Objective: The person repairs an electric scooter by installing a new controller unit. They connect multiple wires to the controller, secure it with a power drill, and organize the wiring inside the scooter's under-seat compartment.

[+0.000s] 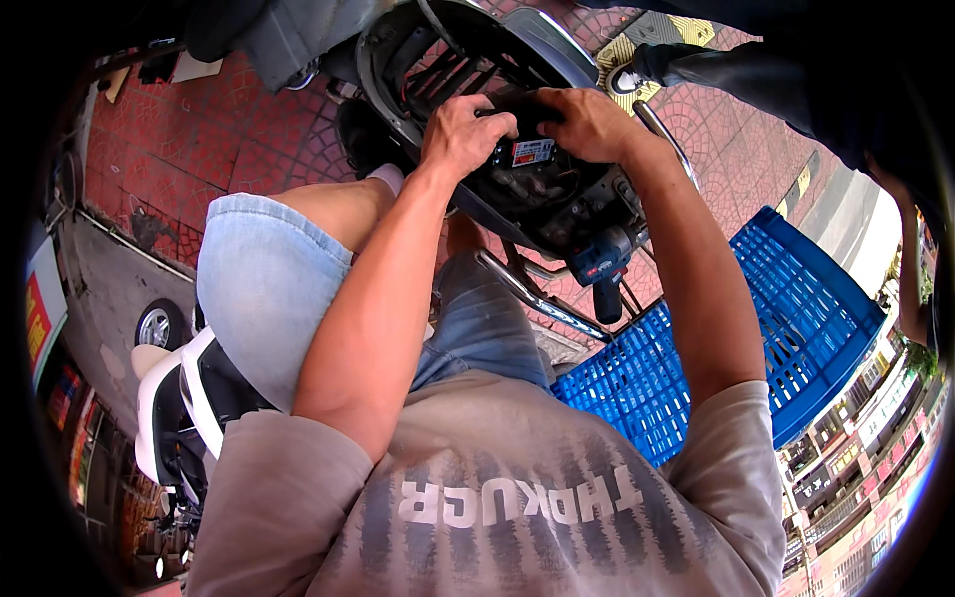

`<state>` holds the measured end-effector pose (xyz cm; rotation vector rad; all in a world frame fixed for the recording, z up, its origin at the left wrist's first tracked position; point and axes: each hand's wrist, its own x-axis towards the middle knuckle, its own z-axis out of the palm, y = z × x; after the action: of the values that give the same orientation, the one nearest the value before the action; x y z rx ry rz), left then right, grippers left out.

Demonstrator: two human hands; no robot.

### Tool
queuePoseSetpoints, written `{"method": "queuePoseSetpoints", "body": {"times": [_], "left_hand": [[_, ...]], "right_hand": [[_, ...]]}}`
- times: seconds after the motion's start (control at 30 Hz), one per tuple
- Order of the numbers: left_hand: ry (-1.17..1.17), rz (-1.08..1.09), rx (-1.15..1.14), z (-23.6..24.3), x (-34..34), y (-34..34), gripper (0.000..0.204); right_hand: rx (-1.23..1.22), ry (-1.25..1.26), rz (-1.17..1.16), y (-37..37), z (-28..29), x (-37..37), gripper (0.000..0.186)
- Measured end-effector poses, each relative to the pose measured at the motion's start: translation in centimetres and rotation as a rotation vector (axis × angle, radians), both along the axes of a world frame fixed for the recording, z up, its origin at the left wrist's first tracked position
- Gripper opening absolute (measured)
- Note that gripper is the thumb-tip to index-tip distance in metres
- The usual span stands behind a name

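Both hands reach into the opened black body of a scooter (487,214), where engine parts and wiring show in the dark cavity. My left hand (464,134) is closed, its fingers curled at the left side of a dark box with a red and white label (532,152). On the far right side of that box, my right hand (589,123) is also closed, its fingers bent down into the cavity. Whatever lies between the fingertips is hidden by the hands and the shadow. A blue and black cordless drill (602,267) rests at the near right end of the scooter body.
A blue plastic crate (736,328) stands to the right, beside the scooter's chrome rail (532,294). Another person's leg and shoe (626,80) are at the far right. A white scooter (184,408) is parked on the left. Red patterned paving (239,129) lies around.
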<state>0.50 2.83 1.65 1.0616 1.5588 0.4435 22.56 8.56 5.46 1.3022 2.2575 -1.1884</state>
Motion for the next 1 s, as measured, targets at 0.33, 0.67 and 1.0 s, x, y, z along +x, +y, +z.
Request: {"method": "queuePoseSetpoints", "body": {"times": [0.33,0.67,1.0], "left_hand": [[-0.014,-0.004,0.017,0.6,-1.3,-1.7,0.046],[0.129,-0.095,-0.085,-0.9,-0.2,0.7,0.047],[0.278,-0.270,-0.087,-5.4,-0.3,2.8,0.066]], "right_hand": [[-0.337,-0.041,-0.754,-4.2,-0.4,1.6,0.089],[-0.311,-0.275,-0.396,-2.4,-2.5,1.7,0.112],[-0.272,-0.022,-0.758,-3.5,3.3,2.5,0.058]]}}
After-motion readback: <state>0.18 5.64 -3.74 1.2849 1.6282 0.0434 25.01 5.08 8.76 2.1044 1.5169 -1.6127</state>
